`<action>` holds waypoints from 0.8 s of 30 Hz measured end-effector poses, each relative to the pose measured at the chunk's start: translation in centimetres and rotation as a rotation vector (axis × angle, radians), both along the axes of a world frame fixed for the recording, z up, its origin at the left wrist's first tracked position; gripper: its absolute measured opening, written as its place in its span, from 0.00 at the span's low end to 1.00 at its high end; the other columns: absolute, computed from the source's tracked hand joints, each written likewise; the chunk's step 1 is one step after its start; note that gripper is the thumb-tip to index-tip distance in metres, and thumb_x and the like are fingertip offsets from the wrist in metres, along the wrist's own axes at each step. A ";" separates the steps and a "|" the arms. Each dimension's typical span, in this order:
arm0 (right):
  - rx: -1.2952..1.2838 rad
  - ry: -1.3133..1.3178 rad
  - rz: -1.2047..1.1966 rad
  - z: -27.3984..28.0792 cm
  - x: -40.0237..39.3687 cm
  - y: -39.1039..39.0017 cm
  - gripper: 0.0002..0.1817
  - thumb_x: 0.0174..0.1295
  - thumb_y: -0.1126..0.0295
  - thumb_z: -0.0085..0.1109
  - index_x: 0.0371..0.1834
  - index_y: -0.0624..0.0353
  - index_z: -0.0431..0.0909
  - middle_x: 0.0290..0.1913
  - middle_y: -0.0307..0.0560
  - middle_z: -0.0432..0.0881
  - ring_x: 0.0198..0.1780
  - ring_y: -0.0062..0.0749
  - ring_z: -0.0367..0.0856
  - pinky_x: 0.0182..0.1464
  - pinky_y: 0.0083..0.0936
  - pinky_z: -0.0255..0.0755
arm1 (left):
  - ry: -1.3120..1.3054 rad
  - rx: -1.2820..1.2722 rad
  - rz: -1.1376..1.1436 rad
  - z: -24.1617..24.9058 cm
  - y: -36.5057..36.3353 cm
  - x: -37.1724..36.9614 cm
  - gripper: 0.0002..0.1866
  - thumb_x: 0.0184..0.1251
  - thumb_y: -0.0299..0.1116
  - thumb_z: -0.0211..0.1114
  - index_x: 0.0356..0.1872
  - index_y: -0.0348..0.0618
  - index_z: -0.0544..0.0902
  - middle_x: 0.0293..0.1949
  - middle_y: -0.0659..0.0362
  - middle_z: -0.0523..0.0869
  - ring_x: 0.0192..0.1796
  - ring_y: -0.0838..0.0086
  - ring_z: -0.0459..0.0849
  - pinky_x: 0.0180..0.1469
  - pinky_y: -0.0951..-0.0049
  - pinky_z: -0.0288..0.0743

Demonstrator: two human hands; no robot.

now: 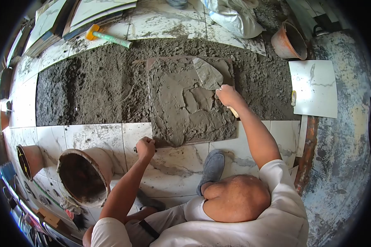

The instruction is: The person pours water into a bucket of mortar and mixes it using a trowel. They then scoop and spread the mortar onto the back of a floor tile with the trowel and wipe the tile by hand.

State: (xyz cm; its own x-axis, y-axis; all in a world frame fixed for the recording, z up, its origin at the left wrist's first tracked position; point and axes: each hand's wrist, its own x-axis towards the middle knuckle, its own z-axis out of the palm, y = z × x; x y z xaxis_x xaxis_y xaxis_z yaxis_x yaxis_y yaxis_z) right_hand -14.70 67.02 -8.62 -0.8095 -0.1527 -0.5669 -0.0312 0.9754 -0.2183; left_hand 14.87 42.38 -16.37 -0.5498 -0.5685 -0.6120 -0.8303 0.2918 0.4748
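My right hand (228,96) is closed around the handle of a pointed trowel (208,73). The blade is smeared with grey mortar and rests over the upper right of a mortar-coated tile (149,72). Wet mortar (169,101) covers most of that tile, with ridges and a raised patch near the middle. My left hand (145,148) is a fist at the tile's lower left corner. A small dark bit shows beside its fingers, but what it holds is hidden.
Crumbly grey mortar bed (99,86) lies under and around the tile. Marble-patterned floor tiles (173,164) border it. A mallet (107,36) lies top left; a large bucket (107,164) stands left, another bucket (282,43) top right. A white tile (317,88) lies at right.
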 end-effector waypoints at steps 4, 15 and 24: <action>0.025 0.055 -0.065 -1.0 -0.2 3.5 0.23 0.63 0.56 0.49 0.45 0.69 0.77 0.50 0.71 0.77 0.54 0.64 0.74 0.56 0.48 0.69 | -0.039 0.028 0.033 -0.5 -0.1 0.1 0.07 0.56 0.31 0.68 0.29 0.36 0.85 0.25 0.49 0.86 0.30 0.60 0.85 0.39 0.63 0.77; -0.163 -0.139 -0.377 -1.8 0.7 10.7 0.22 0.65 0.58 0.47 0.43 0.71 0.73 0.30 0.61 0.81 0.26 0.51 0.82 0.31 0.43 0.75 | -0.020 -0.006 -0.011 0.2 0.0 -0.2 0.07 0.56 0.31 0.68 0.29 0.35 0.85 0.23 0.49 0.85 0.28 0.62 0.84 0.38 0.64 0.76; -0.214 -0.019 -0.396 -1.7 5.5 15.7 0.27 0.66 0.54 0.49 0.52 0.71 0.74 0.27 0.58 0.80 0.25 0.47 0.80 0.32 0.41 0.75 | -0.032 -0.017 -0.024 -0.5 -0.3 -0.1 0.08 0.55 0.31 0.69 0.27 0.36 0.85 0.23 0.49 0.85 0.28 0.63 0.84 0.37 0.64 0.76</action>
